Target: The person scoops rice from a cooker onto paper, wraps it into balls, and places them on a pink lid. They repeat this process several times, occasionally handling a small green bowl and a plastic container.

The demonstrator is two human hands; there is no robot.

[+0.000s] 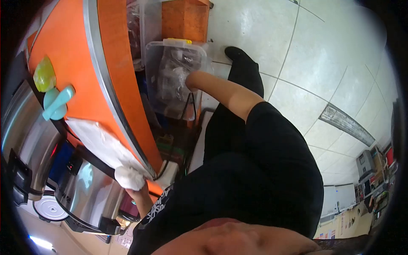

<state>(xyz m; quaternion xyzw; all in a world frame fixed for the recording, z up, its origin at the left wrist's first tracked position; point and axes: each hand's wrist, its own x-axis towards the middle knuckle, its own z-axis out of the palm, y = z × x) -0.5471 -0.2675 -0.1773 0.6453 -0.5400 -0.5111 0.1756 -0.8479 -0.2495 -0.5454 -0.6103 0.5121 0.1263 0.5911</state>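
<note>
My left hand [135,194] is at the edge of the orange counter [111,68], closed on a crumpled white wad [129,177]. I cannot make out whether the wad is cloth or paper. A white sheet [95,138] lies flat on the counter next to it. My right arm reaches down to a clear plastic bin [153,70] on the floor side of the counter. Only the bent wrist of my right hand [193,80] shows, and its fingers are hidden. Clear plastic packaging [174,63] lies inside the bin.
A turquoise object with a handle [58,103] and a yellow-green item [44,74] stand on the counter. Beyond it are large metal cookers [91,195]. A dark cord [183,112] hangs near the bin. An orange wooden box [185,19] sits on the tiled floor [255,25].
</note>
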